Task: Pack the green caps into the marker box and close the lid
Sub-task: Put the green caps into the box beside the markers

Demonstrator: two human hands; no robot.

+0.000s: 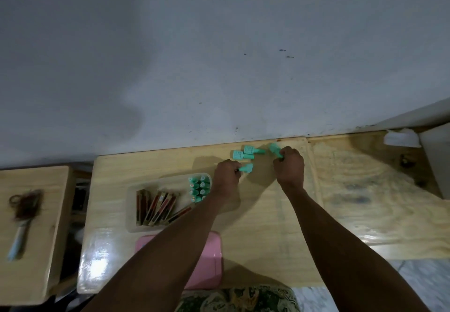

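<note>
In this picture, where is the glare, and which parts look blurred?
Head view: glare sits on the glossy table at its near left corner; the scissors at far left are smeared by blur; both hands cast soft shadows on the wood; edges bend from the wide lens.

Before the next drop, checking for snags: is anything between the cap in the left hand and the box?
Nothing visible: the left hand holds its green cap just right of the open box, bare table between.
</note>
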